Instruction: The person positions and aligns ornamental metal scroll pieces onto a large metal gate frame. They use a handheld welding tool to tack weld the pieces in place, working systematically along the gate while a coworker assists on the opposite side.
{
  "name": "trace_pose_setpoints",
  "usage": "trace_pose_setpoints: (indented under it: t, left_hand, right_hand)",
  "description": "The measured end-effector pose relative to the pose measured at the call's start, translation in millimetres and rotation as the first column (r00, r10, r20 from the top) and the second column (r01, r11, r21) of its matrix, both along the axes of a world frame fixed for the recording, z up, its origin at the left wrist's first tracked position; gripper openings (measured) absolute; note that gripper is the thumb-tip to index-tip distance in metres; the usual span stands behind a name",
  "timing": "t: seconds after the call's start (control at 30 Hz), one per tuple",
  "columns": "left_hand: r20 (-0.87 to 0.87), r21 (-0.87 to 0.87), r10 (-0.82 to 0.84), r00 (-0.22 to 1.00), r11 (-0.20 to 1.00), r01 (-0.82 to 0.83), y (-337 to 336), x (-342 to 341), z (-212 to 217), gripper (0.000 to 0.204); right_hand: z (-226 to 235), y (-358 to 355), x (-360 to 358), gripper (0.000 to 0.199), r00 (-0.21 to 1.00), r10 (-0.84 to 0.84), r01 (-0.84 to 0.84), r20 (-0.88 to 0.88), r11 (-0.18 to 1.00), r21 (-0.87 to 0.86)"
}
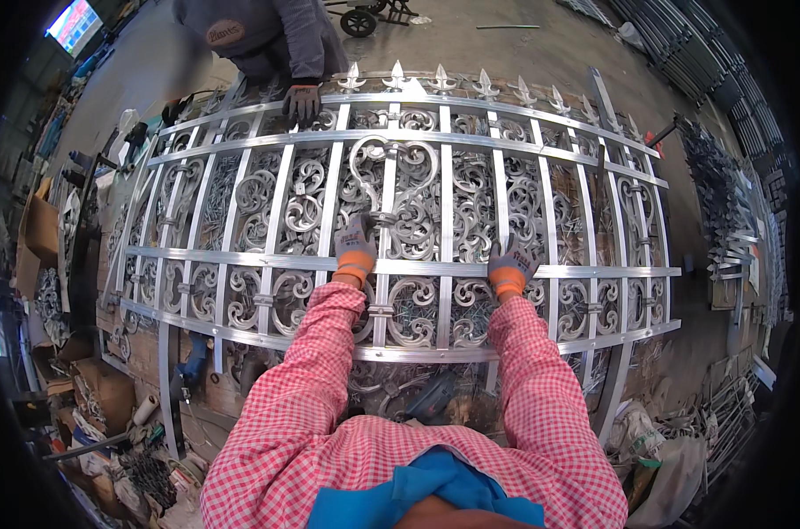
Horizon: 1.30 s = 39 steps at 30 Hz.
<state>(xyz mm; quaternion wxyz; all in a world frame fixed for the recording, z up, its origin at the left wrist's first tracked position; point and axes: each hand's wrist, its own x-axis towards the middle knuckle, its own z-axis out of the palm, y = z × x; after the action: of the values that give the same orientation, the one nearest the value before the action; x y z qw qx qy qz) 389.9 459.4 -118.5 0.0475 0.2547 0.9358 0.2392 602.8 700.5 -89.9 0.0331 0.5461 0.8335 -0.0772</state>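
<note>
Gloved hands are laid on the ornamental metal gate panel (pixel 400 203), which lies flat across the workbench (pixel 175 370). The left hand (pixel 356 249) is closed around a vertical bar beside the scrollwork, and the right hand (pixel 510 267) grips the horizontal rail. A co-worker's gloved hand (pixel 302 101) rests on the far rail near the spear finials (pixel 440 82).

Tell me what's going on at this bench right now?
A person in a red checked shirt leans over a silver ornamental metal gate panel lying flat on a workbench. The gloved left hand rests on a vertical bar below the heart-shaped scroll; the gloved right hand rests on a horizontal rail. Across the panel, a co-worker's gloved hand presses on its spiked top edge. Cardboard boxes of parts sit to the left.
</note>
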Motion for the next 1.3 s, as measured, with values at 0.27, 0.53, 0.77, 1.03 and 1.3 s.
trace_pose_setpoints:
  t: [0.27,0.53,0.77,1.03,1.3]
  left_hand:
    - [0.126,-0.029,0.043,0.991,0.999,-0.039,-18.7,-5.1,-7.2,0.041]
    - [0.21,0.231,-0.036,0.977,0.973,-0.014,-13.2,-2.9,-4.3,0.048]
    - [0.276,0.108,-0.016,0.961,0.994,-0.015,-11.0,-5.2,-1.1,0.05]
    - [0.191,-0.028,-0.13,0.973,0.99,0.138,-25.8,-13.9,-0.4,0.037]
    - [-0.109,-0.268,0.099,0.989,0.955,-0.125,24.9,-14.5,57.9,0.075]
  right_hand:
    - [-6.9,0.0,-8.1,0.057,0.998,0.044,-0.047,0.05,0.997,0.064]
    - [-47.9,17.9,7.0,0.06,0.999,-0.015,0.015,0.033,1.0,0.019]
    - [-27.7,5.4,4.6,0.054,0.979,0.076,-0.051,-0.188,0.989,0.137]
    - [-12.6,-1.7,-5.3,0.057,0.997,0.037,-0.041,0.068,0.998,0.055]
    - [-8.8,-1.8,-1.0,0.064,0.998,0.062,-0.061,-0.001,0.996,0.06]
